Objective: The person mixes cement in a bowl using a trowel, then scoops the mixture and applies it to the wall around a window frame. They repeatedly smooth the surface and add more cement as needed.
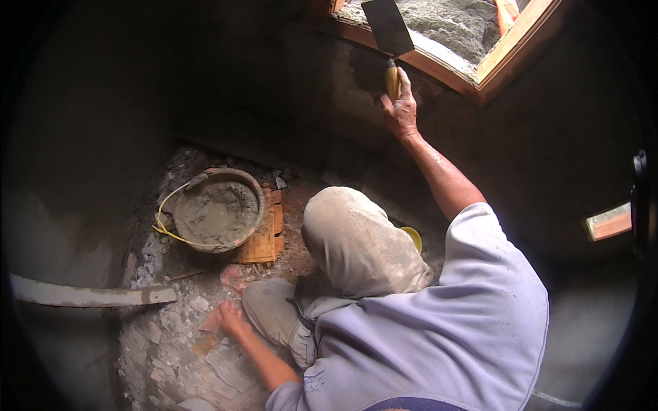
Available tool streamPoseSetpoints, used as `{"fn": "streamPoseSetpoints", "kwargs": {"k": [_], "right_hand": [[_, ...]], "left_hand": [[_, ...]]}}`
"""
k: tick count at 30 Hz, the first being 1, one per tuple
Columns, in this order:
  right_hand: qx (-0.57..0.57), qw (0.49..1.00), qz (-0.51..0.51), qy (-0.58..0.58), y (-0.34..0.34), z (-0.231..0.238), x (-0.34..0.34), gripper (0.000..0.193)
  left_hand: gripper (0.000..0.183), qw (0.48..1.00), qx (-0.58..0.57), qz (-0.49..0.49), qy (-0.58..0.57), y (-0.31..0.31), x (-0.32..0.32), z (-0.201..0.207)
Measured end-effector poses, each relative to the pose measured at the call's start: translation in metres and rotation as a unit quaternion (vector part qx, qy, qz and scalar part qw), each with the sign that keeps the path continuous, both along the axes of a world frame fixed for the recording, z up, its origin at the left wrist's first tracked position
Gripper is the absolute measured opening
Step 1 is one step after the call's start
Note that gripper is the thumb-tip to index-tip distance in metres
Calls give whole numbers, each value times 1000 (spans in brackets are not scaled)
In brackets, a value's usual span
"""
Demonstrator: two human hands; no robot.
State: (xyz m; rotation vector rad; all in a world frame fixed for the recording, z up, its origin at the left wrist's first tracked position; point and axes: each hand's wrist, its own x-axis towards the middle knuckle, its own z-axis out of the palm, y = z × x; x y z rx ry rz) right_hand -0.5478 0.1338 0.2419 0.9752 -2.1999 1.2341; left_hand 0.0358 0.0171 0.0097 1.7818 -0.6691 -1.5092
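As the right hand [402,114] grips a trowel [389,38], the left hand [231,319] is low over rubble [161,335]

Head view: fingers wrap the trowel's wooden handle, its blade pointing up, overlapping a timber frame [517,42] at the top. How far the left hand is open, I cannot tell; it is beside a reddish fragment [210,322], and any hold on it is unclear. Left of the knees, 1 round bucket [260,198] contains grey mortar [219,209], beside a wooden board [260,245].
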Motion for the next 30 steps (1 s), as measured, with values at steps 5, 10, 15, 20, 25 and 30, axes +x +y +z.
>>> {"fn": "streamPoseSetpoints", "kwargs": {"k": [5, 10, 15, 20, 25, 30], "right_hand": [[198, 979, 28, -42, -13, -7, 10, 74], [-53, 994, 23, -90, 10, 20, 11, 62], [-40, 953, 35, -300, 55, 114, 44, 54], [281, 932, -153, 169, 129, 140, 12, 60], [392, 903, -133, 118, 131, 144, 21, 62], [421, 890, -64, 163, 73, 151, -24, 58]], "left_hand": [[56, 1000, 5, 11, -5, 2, 0, 1], [57, 1000, -1, 11, -14, 4, 5, -5], [56, 999, 8, 15, -45, 6, 28, -5], [57, 1000, 0, -8, -19, 1, 14, -7], [59, 1000, 2, -19, -13, -3, 20, -12], [61, 1000, -2, -20, -4, -11, 9, 2]]}}
